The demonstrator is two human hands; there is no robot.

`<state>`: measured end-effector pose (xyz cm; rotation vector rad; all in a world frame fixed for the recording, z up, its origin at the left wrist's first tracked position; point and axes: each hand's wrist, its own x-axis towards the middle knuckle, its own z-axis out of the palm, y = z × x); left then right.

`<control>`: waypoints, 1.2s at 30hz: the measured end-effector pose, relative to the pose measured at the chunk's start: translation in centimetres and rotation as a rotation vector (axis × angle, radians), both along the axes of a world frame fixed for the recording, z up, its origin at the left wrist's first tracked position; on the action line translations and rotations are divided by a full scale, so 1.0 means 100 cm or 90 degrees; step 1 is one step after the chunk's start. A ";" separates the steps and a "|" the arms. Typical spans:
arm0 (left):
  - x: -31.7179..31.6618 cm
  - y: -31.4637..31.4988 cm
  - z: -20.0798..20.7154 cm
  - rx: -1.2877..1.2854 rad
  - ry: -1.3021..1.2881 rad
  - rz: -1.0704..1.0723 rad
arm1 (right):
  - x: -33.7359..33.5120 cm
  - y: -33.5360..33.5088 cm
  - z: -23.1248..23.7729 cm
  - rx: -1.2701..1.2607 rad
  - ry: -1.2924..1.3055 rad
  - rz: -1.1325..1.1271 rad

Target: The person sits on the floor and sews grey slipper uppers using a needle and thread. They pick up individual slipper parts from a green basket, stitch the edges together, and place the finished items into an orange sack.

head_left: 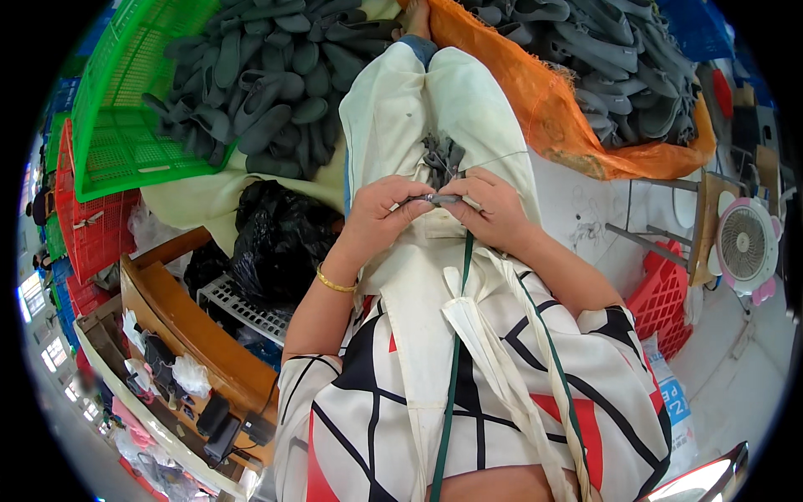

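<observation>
While the seated person's forearms reached forward over a cream apron (481, 109) that covered the lap, both hands met at the body's midline. The left hand (381, 216), a gold-coloured bracelet (335, 280) at its wrist, pinched one end of a small grey piece (450, 199) between thumb and fingers. The right hand (495, 209) pinched the other end just as narrowly, so the piece lay nearly level between the fingertips, above the apron and well in from its side edges. A shiny bit showed at its middle; whether it was one part or two, I could not tell. Just beyond the hands, a bunch of grey scraps (443, 159) rested on the apron, in the dip between the thighs.

Past the apron's left edge, many grey shoes (268, 92) were heaped against a green plastic basket (117, 159); a black plastic bag (280, 226) sat nearer the person. Past its right edge, an orange sack (535, 109) held more such shoes, and a pink-and-white fan (744, 243) stood farther right.
</observation>
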<state>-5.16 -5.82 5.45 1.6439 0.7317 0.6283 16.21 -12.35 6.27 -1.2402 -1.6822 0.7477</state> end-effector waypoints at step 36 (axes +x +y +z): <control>-0.001 -0.003 0.028 0.319 0.014 -0.008 | 0.035 0.014 0.039 -0.381 -0.001 0.264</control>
